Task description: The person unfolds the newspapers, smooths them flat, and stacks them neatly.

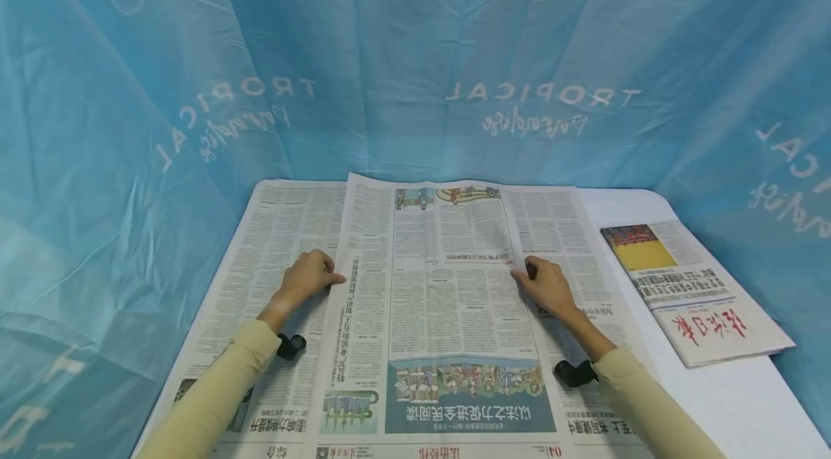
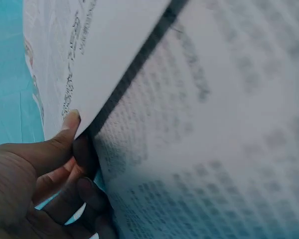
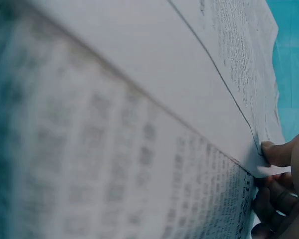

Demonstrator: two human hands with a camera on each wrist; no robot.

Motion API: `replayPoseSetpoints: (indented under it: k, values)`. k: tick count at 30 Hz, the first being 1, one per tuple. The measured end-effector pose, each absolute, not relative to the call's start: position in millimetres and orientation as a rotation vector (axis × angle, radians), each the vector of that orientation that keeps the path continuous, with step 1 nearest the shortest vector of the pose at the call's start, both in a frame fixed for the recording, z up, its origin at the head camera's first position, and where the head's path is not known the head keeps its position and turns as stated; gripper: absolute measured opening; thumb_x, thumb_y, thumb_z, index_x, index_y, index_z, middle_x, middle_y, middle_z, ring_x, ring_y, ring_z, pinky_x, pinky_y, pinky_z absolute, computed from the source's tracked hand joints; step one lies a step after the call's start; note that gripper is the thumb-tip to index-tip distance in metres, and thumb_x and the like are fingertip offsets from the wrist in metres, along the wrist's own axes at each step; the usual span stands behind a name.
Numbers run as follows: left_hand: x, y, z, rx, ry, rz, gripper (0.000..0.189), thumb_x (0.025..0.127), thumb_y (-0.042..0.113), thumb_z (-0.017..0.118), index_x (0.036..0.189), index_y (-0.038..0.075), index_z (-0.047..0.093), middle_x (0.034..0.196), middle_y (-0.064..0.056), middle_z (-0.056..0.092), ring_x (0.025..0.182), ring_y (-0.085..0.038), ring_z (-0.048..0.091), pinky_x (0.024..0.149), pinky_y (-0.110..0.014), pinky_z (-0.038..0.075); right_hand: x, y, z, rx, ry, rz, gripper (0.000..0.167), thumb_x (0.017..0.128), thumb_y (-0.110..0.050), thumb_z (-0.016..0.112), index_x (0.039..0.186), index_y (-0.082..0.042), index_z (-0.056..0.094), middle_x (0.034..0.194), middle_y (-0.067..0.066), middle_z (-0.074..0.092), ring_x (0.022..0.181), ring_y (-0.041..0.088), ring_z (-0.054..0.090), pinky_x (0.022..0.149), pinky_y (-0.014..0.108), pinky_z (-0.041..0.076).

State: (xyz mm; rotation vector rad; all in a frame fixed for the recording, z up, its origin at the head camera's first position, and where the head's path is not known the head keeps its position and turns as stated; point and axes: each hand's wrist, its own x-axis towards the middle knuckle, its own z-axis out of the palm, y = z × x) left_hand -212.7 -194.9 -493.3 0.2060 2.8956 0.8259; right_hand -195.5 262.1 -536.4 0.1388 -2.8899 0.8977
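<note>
A printed newspaper sheet (image 1: 454, 300) is held up over a wider spread newspaper (image 1: 279, 250). Its left edge is pinched between the thumb and fingers of my left hand (image 1: 306, 278). Opposite, my right hand (image 1: 547, 287) pinches the right edge. In the left wrist view, the left thumb (image 2: 60, 144) lies on top of the paper with the fingers curled beneath. The right wrist view has the right thumb (image 3: 276, 152) on the sheet's edge, other fingers bent below it. The sheet's near end runs out of the head view.
A folded newspaper (image 1: 695, 293) with a yellow picture and red characters lies at the right on the white table (image 1: 733, 390). Blue printed curtains (image 1: 415, 69) hang behind and at both sides, close to the table's edges.
</note>
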Motion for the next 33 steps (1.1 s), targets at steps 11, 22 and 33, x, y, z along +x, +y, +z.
replayPoseSetpoints:
  k: [11, 22, 33]
  values:
    - [-217, -193, -495, 0.03, 2.837, 0.829, 0.032, 0.082, 0.026, 0.08, 0.065, 0.011, 0.057, 0.057, 0.001, 0.046, 0.054, -0.015, 0.041, 0.053, -0.03, 0.031, -194, 264, -529, 0.141, -2.96, 0.877, 0.03, 0.094, -0.027, 0.066, 0.078, -0.005, 0.053, 0.055, 0.0, 0.038, 0.047, 0.013, 0.033, 0.046, 0.028, 0.028]
    - [-221, -195, -497, 0.01, 2.832, 0.831, 0.026, 0.08, 0.026, 0.082, 0.081, 0.004, 0.068, 0.076, -0.008, 0.065, 0.062, -0.018, 0.052, 0.056, -0.032, 0.038, -170, 280, -528, -0.022, -3.01, 1.412, 0.031, 0.093, -0.027, 0.067, 0.095, 0.004, 0.061, 0.053, -0.003, 0.048, 0.043, 0.009, 0.031, 0.043, 0.026, 0.031]
    - [-224, -199, -499, 0.008, 2.792, 0.843, 0.029, 0.08, 0.026, 0.082, 0.087, 0.0, 0.073, 0.084, -0.012, 0.071, 0.066, -0.019, 0.058, 0.058, -0.03, 0.042, -113, 287, -525, 0.083, -3.017, 1.848, 0.042, 0.094, -0.034, 0.065, 0.072, -0.002, 0.05, 0.048, -0.001, 0.042, 0.039, 0.01, 0.037, 0.039, 0.024, 0.03]
